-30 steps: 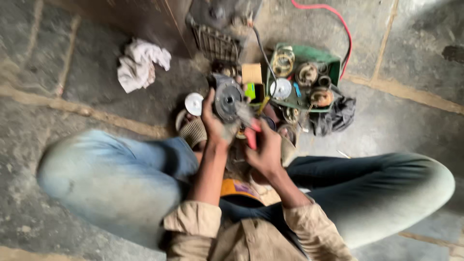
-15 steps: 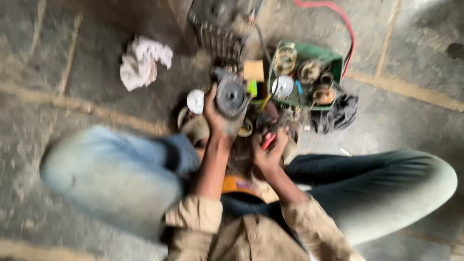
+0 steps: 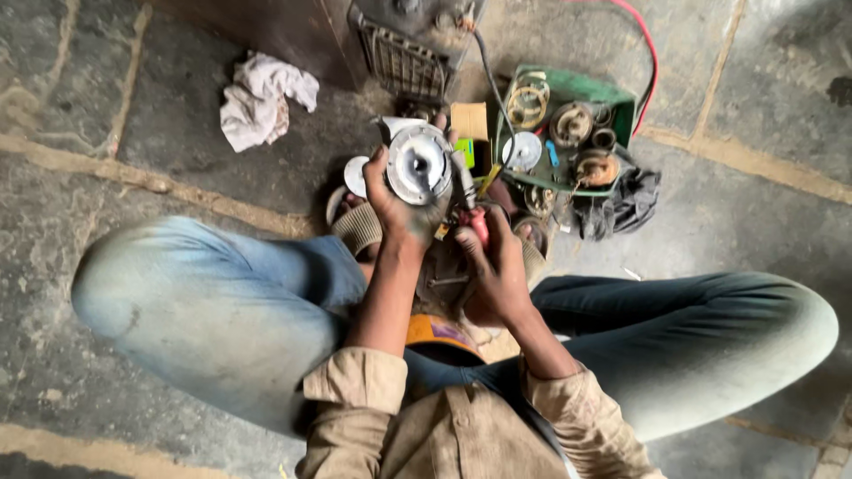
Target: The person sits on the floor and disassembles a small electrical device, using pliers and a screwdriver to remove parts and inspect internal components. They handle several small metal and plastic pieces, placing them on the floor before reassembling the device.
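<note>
Person sits cross-legged on a stone floor (image 3: 133, 160), seen from above, both hands up in front of the lap. Left hand (image 3: 401, 208) is wrapped round a round grey metal motor part (image 3: 419, 164), fingers curled tight on its rim & body, disc face w/ centre hole turned up toward the camera. Part sits just above the knees, between the 2 legs, in front of a green tray (image 3: 577, 89).

Right hand (image 3: 495, 266) is just beside the left, lower & to the right, fingers closed on a red-handled tool (image 3: 477, 222); only the red grip shows betw. the fingers, tip can't be made out. Tool's upper end is close to the motor part's lower right edge, touching or not – can't tell.

Green tray holds copper windings, a shiny disc & other round metal bits. Dark cloth (image 3: 626, 200) lies bunched at the tray's right-hand corner. Small cardboard box (image 3: 469, 120) sits just left of the tray. White rag (image 3: 262, 106) lies crumpled on the floor well apart to the left. A metal grille unit (image 3: 404, 58) stands at the top, a red cable (image 3: 643, 53) curving past the tray. Small white round lid (image 3: 355, 176) lies just left of the left hand
</note>
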A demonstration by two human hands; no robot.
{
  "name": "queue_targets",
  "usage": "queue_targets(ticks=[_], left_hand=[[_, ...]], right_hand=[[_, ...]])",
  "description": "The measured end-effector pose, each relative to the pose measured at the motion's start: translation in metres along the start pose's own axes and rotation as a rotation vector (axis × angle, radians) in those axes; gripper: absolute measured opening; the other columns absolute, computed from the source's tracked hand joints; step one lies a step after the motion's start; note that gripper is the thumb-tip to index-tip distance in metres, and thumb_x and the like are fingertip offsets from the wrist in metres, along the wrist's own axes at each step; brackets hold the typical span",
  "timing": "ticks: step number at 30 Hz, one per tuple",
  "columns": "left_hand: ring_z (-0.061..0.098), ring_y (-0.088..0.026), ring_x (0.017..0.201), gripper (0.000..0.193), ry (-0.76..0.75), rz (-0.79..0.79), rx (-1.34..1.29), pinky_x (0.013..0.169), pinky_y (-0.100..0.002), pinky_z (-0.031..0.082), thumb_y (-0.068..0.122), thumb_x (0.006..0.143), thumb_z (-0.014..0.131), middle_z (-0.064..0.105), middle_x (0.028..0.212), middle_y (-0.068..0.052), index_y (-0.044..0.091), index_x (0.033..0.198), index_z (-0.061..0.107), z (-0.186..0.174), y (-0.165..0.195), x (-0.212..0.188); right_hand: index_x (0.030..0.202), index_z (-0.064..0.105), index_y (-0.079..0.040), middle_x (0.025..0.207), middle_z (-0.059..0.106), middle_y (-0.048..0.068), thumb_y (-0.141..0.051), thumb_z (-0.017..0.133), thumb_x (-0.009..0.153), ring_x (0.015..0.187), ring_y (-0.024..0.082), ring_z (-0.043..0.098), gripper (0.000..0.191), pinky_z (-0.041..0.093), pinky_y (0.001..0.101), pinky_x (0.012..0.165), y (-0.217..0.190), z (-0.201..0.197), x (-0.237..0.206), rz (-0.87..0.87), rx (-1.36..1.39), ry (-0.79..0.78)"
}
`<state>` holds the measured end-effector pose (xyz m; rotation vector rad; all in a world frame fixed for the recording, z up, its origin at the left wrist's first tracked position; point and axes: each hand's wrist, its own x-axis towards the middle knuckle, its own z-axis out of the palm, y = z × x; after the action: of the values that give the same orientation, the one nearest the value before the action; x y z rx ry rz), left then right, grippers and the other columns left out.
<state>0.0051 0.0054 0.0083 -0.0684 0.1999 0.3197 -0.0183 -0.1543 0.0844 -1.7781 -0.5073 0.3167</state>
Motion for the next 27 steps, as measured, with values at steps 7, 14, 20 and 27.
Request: queue_targets(ticks=[7, 14, 20, 27], left_hand=[[0.059, -0.040, 0.126, 0.076, -0.045, 0.022, 0.025, 0.102, -0.053, 0.054, 0.054, 0.099, 0.060, 0.057, 0.144, -0.024, -0.003, 0.147, 0.048, -0.003, -0.001, -0.003], [0.063, -0.037, 0.121, 0.074, -0.030, 0.002, 0.044, 0.100, -0.050, 0.056, 0.050, 0.097, 0.059, 0.062, 0.135, -0.023, -0.009, 0.141, 0.052, -0.002, -0.002, -0.002], [0.064, -0.036, 0.118, 0.068, -0.060, 0.054, 0.016, 0.097, -0.050, 0.055, 0.049, 0.100, 0.059, 0.063, 0.132, -0.022, -0.006, 0.139, 0.052, 0.008, -0.006, -0.005], [0.062, -0.037, 0.126, 0.067, 0.055, -0.006, 0.020, 0.101, -0.050, 0.056, 0.048, 0.097, 0.058, 0.062, 0.138, -0.020, -0.002, 0.142, 0.050, 0.006, -0.003, -0.007]], right_hand=[[0.103, 0.058, 0.000, 0.078, 0.061, 0.010, -0.021, 0.053, 0.108, 0.070, 0.017, 0.057, 0.022, 0.048, 0.0316, 0.065, -0.008, -0.001, -0.007, 0.125, -0.138, -0.062], [0.108, 0.060, 0.001, 0.081, 0.062, 0.013, -0.020, 0.052, 0.107, 0.068, 0.022, 0.058, 0.022, 0.049, 0.0331, 0.066, -0.014, 0.006, -0.012, 0.036, -0.221, -0.030], [0.106, 0.060, 0.003, 0.079, 0.063, 0.015, -0.017, 0.050, 0.105, 0.066, 0.024, 0.059, 0.022, 0.050, 0.0346, 0.064, -0.011, 0.005, -0.012, -0.034, -0.137, 0.035], [0.103, 0.057, 0.002, 0.076, 0.060, 0.013, -0.013, 0.048, 0.107, 0.065, 0.022, 0.056, 0.018, 0.048, 0.0336, 0.064, -0.002, 0.000, -0.013, -0.033, -0.134, 0.109]])
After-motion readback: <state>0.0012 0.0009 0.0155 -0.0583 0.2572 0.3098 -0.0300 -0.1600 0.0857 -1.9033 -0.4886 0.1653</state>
